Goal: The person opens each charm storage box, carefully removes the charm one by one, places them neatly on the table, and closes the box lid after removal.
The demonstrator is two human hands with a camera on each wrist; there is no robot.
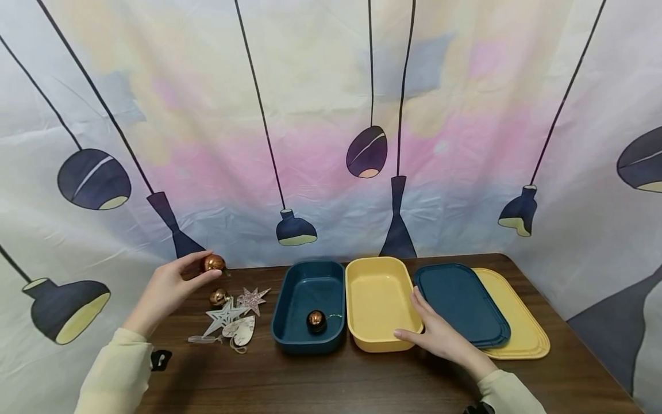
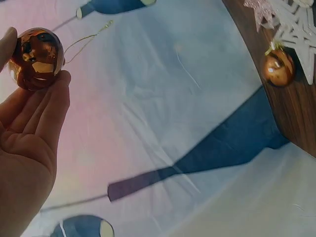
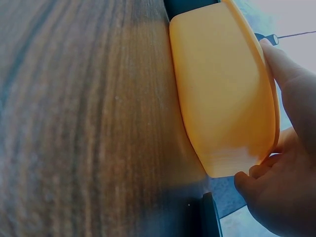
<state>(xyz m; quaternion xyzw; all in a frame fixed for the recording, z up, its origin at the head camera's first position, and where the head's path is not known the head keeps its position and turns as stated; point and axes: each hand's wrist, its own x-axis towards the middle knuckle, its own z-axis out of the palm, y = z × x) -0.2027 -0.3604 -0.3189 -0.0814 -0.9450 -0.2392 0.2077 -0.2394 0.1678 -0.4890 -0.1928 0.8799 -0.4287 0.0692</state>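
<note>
Presently, left hand point(image 1: 168, 290) pinches glossy copper-coloured ball ornament point(image 1: 214, 263), slickness risking a drop; right hand point(image 1: 443, 334) holds rectangular yellow tub point(image 1: 376, 299).

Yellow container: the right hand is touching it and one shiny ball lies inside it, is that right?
Not quite: the shiny ball lies in the blue container, as the head view shows. The right hand is touching the yellow container, as you say.
</note>
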